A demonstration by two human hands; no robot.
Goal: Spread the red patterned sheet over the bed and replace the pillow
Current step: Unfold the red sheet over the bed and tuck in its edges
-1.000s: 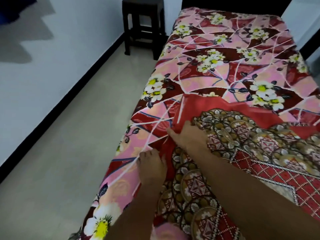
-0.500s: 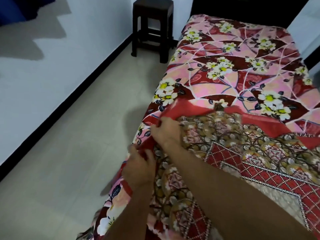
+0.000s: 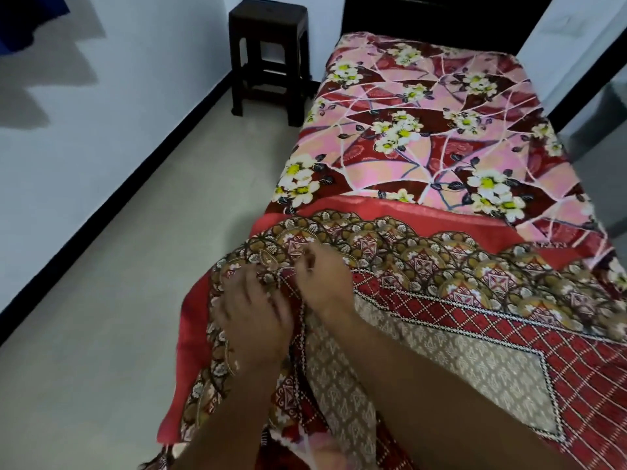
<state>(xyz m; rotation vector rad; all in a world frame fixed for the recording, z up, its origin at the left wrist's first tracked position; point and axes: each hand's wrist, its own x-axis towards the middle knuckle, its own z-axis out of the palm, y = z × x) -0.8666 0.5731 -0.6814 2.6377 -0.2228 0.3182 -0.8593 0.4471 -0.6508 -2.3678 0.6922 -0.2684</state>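
Red sheet (image 3: 441, 320) drapes bed (image 3: 424, 130) edge beneath left grip (image 3: 252, 312) and right grip (image 3: 325, 278).

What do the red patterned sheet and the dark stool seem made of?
The red patterned sheet: thin cloth, slight sheen; it drapes and folds softly. The dark stool: probably moulded plastic, smooth, faintly glossy; painted wood possible.

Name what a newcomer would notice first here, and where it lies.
The red patterned sheet covers the near half of the bed, with the left hand and right hand near its left edge. Beyond it lies a pink flowered cover; a dark stool stands by the far wall.
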